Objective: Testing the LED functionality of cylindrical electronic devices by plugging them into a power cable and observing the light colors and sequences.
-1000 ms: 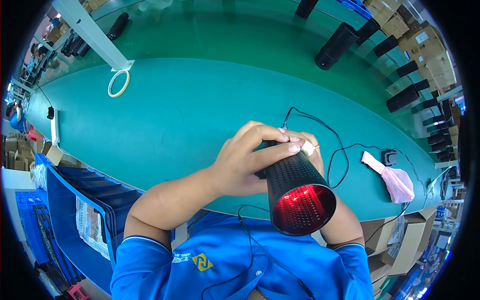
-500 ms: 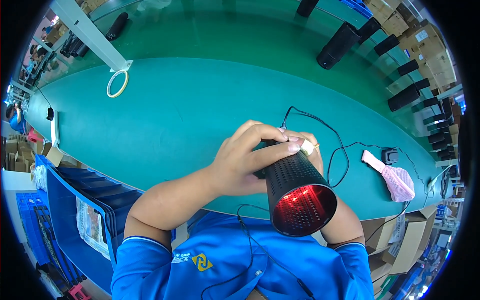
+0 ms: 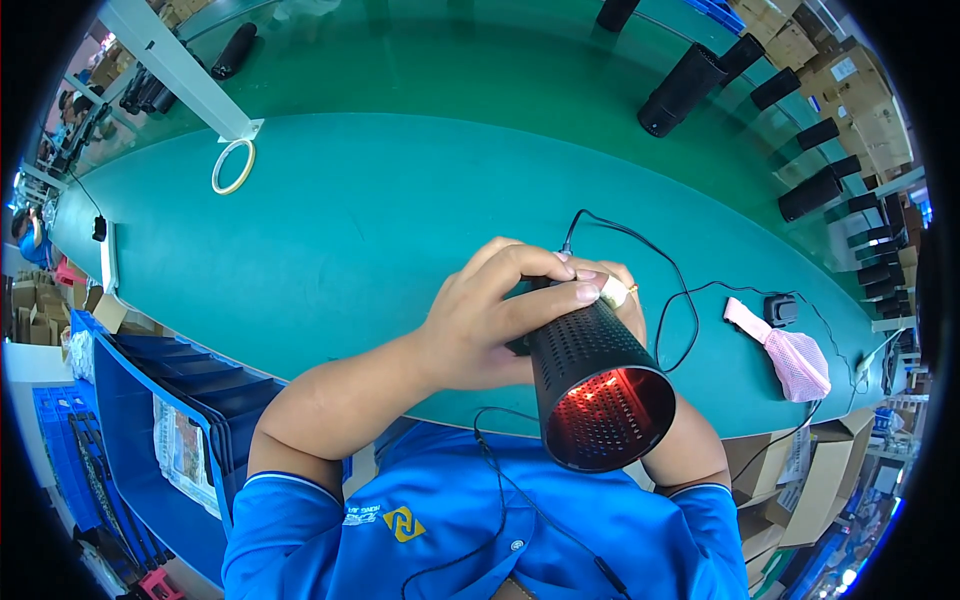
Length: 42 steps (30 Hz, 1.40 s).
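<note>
A black perforated cylinder [image 3: 590,360] tilts toward me, its open end facing down and near. Red light glows on the holes inside it. My left hand [image 3: 495,315] is closed around its upper left side, thumb and fingers over the top. My right hand [image 3: 622,290] holds the far end from the right, mostly hidden behind the cylinder. A whitish wrap [image 3: 613,292] shows on one finger there. The plug of a thin black cable [image 3: 660,245] meets the far end by my fingertips.
On the green table [image 3: 330,250] lie a tape roll [image 3: 234,167], a pink mesh pouch [image 3: 797,366] and a black adapter [image 3: 779,311]. More black cylinders [image 3: 682,90] stand along the far right. Blue crates [image 3: 160,420] are at my left, cardboard boxes [image 3: 815,480] at my right.
</note>
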Each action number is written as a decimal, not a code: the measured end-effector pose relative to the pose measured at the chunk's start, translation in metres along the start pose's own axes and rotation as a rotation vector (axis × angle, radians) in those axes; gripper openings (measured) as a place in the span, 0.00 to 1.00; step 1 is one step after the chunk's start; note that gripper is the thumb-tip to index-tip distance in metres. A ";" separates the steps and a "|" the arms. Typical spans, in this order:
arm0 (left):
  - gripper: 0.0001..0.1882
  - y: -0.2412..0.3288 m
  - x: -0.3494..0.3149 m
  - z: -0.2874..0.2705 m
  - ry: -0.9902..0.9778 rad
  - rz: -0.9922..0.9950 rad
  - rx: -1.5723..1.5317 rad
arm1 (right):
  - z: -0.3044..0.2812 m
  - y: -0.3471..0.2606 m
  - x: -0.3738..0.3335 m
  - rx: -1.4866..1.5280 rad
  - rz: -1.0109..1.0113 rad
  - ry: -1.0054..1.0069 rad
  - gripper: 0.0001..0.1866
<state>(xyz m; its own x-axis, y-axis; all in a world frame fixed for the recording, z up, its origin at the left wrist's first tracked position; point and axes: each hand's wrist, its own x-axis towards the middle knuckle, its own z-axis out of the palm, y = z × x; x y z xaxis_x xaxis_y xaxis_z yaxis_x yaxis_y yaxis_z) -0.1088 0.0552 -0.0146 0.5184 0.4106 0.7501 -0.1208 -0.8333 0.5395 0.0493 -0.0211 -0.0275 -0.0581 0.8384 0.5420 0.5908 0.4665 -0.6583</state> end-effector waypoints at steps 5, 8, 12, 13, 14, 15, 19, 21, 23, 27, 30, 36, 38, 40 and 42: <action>0.21 -0.001 -0.003 0.000 0.002 -0.009 0.009 | 0.003 0.002 0.000 -0.001 0.001 -0.008 0.30; 0.21 -0.001 -0.002 0.000 0.004 -0.009 0.008 | 0.002 0.002 -0.002 0.054 0.096 -0.034 0.29; 0.21 -0.001 -0.001 0.000 0.006 -0.001 0.006 | 0.002 0.002 -0.003 0.058 0.089 -0.033 0.29; 0.21 -0.001 -0.001 0.000 0.007 0.002 0.006 | 0.002 0.002 -0.003 0.060 0.086 -0.033 0.29; 0.21 -0.001 -0.001 0.000 0.008 0.002 0.006 | 0.002 0.002 -0.003 0.059 0.087 -0.034 0.29; 0.21 -0.001 0.000 0.000 0.010 0.002 0.007 | 0.001 0.003 -0.003 0.062 0.090 -0.041 0.29; 0.21 0.001 0.001 -0.001 0.017 0.004 0.014 | 0.000 0.005 -0.002 0.072 0.097 -0.065 0.30; 0.20 0.001 0.001 -0.003 0.016 0.012 0.009 | 0.001 0.005 -0.001 0.058 0.036 -0.049 0.31; 0.20 0.001 0.001 -0.005 0.016 0.021 0.004 | 0.002 0.004 0.001 0.044 -0.024 -0.033 0.33; 0.20 0.002 0.002 -0.003 0.019 0.021 -0.002 | 0.001 0.010 -0.001 0.040 -0.027 -0.051 0.35; 0.23 -0.001 0.001 -0.004 0.018 0.020 -0.001 | 0.000 0.008 0.001 0.041 -0.048 -0.042 0.36; 0.31 -0.005 -0.004 -0.006 0.121 -0.064 -0.017 | -0.008 0.004 0.001 0.171 0.262 -0.057 0.31; 0.30 -0.004 -0.005 -0.005 0.236 -0.141 -0.039 | -0.012 -0.001 -0.001 0.281 0.341 0.240 0.20; 0.29 -0.006 -0.006 -0.004 0.230 -0.091 -0.086 | -0.015 0.000 -0.002 0.500 0.537 0.166 0.18; 0.27 -0.007 -0.007 -0.004 0.217 0.006 -0.176 | -0.018 0.003 -0.002 0.937 0.929 0.000 0.13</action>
<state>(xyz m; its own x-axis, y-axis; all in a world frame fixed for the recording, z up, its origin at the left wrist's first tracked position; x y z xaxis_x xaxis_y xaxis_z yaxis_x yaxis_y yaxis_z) -0.1152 0.0598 -0.0225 0.3259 0.4914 0.8077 -0.2788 -0.7664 0.5788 0.0657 -0.0267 -0.0214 0.0639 0.9503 -0.3047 -0.3673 -0.2615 -0.8926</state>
